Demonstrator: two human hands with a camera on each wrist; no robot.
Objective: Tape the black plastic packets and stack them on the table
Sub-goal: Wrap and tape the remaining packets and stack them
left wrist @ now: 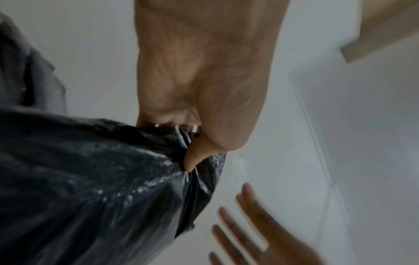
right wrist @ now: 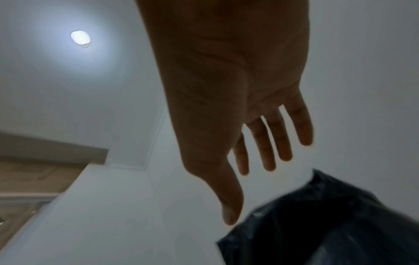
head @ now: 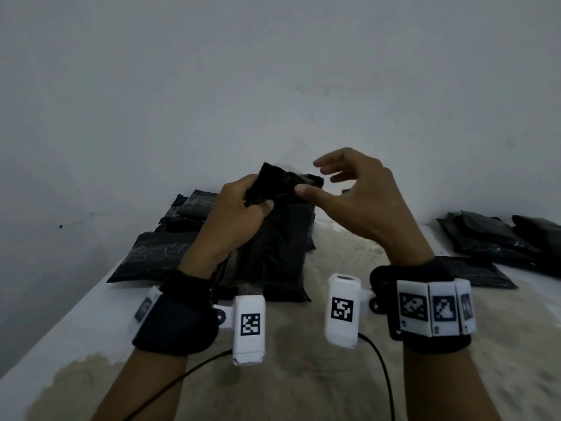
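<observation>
Left hand (head: 239, 214) pinches the bunched neck of the soft, crinkly, seemingly light packet (head: 273, 238) above the table (head: 334, 375), the best hold, while the right hand (head: 358, 202) hovers beside it, fingers spread.

Plain white wall (head: 273, 71) behind the tabletop (head: 303, 375), whose white surface is stained beige. Round ceiling lamp (right wrist: 80, 37) lit; room dim. Wood-toned panel (right wrist: 34, 172) near the ceiling, blurred.
</observation>
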